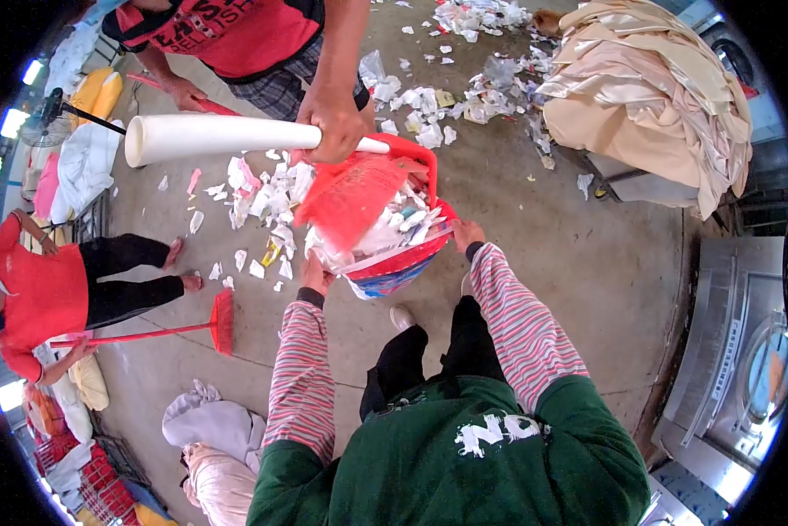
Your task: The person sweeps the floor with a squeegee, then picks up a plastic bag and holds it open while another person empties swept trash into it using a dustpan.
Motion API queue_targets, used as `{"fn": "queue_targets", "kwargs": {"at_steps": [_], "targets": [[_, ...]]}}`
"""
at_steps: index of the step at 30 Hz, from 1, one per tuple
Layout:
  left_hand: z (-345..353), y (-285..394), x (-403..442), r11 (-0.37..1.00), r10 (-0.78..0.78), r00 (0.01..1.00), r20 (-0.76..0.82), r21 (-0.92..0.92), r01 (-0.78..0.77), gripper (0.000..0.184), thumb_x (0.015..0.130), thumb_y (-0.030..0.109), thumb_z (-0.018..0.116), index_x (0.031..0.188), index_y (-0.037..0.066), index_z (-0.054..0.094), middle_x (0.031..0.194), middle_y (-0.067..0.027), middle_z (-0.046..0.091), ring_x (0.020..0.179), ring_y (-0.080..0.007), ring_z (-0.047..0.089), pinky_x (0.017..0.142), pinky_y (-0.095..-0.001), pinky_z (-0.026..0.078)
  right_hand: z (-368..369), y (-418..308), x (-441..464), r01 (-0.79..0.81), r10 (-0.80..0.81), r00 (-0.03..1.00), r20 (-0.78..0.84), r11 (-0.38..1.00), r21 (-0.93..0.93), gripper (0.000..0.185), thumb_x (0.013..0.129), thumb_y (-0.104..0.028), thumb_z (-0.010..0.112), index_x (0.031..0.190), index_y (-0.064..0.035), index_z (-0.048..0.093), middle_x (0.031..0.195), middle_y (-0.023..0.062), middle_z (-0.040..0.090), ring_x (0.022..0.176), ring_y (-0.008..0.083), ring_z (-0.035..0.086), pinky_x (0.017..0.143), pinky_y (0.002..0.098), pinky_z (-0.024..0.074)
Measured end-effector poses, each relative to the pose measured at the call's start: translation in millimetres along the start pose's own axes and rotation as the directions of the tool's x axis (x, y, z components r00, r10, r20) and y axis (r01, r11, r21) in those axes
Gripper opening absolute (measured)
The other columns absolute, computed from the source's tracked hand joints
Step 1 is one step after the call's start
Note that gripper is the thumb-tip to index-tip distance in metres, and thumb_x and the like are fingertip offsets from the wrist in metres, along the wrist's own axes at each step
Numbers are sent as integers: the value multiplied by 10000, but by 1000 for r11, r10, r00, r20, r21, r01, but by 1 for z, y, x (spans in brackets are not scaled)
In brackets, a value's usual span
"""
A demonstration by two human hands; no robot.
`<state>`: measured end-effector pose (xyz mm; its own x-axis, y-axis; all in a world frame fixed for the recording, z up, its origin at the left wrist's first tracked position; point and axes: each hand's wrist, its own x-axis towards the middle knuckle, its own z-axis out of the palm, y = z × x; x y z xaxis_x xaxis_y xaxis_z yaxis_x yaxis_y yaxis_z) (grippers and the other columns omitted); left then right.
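Observation:
A red, white and blue striped woven bag point(395, 275) hangs open in front of me, filled with crumpled white scraps point(411, 219). My left hand point(317, 273) is closed on the left side of its mouth. On the other side, my right hand point(468, 234) grips the bag's right rim. Over the opening, a co-worker's hand point(334, 123) holds a red dustpan point(431, 162) by its thick white handle point(218, 138). Red broom bristles point(350, 202) press down over the scraps and hide part of the bag's mouth.
White paper and plastic litter point(464, 96) covers the floor ahead. At left, another person point(47, 280) holds a red broom point(223, 323). Piled beige cloth point(644, 96) stands at the upper right, a steel machine point(727, 351) at right. Fabric bundles point(214, 430) lie at lower left.

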<state>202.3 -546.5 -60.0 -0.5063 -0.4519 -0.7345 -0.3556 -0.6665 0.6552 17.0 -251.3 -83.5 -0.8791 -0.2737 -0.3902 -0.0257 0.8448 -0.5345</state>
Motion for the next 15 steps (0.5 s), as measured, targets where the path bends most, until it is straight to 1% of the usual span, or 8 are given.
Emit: {"fn": "queue_targets", "kwargs": {"at_steps": [2,6,8,9,11,12,13,15], "targets": [[0,-1,0,1000,-3,999,37,-5,3,466,768,471,355,1021,81,383,874,-91,509,704,-198,537,553,-295,459,-4,-2,-6,19,-15,999,-38,993,117,387,728,-335,330,659,-13,534,583,137,528,492,244,539,470,325,448],[0,-1,2,998,-3,997,83,-55,7,471,765,471,364,1017,74,383,863,-94,512,698,-191,538,545,-287,459,-3,2,-5,-18,22,998,-55,997,73,376,730,-331,325,684,-26,539,601,134,535,518,245,545,480,326,446],[-1,-4,7,997,-10,998,65,-70,15,448,772,456,364,1003,73,394,848,-84,519,657,-181,544,517,-277,462,-7,0,-7,240,-252,968,-18,938,-250,359,727,-327,346,703,-29,545,617,138,541,545,256,549,497,341,444],[-3,-7,7,997,-10,998,65,-70,15,448,772,456,364,1003,73,394,848,-84,519,657,-181,544,517,-277,462,-8,0,-11,239,-252,968,-18,938,-250,359,727,-327,346,703,-29,545,617,138,541,545,256,549,497,341,444],[-11,-15,10,993,108,977,182,-62,-98,407,777,434,374,982,84,412,821,-65,530,606,-159,544,471,-257,459,-14,-5,-26,105,-105,994,-35,994,1,372,724,-328,345,702,-15,544,636,154,543,558,282,547,528,361,437],[-13,-17,14,993,108,978,181,-61,-98,407,777,434,374,982,84,412,821,-65,530,606,-159,544,471,-257,459,-15,-6,-27,64,-66,998,18,992,111,383,719,-345,347,697,-22,550,647,151,547,569,276,549,535,352,440],[-15,-18,15,993,75,979,191,-106,-55,390,778,424,381,975,90,418,801,-54,532,586,-151,542,449,-249,453,-17,-8,-30,64,-67,998,19,992,112,383,719,-345,347,697,-22,550,647,151,547,569,276,549,535,352,440],[-17,-22,16,989,42,978,204,-149,-12,374,779,415,387,968,95,424,781,-43,535,566,-143,539,427,-240,447,-22,-12,-34,81,-76,996,50,989,-124,377,714,-342,348,686,-26,553,614,126,539,543,238,551,488,331,444]]}}
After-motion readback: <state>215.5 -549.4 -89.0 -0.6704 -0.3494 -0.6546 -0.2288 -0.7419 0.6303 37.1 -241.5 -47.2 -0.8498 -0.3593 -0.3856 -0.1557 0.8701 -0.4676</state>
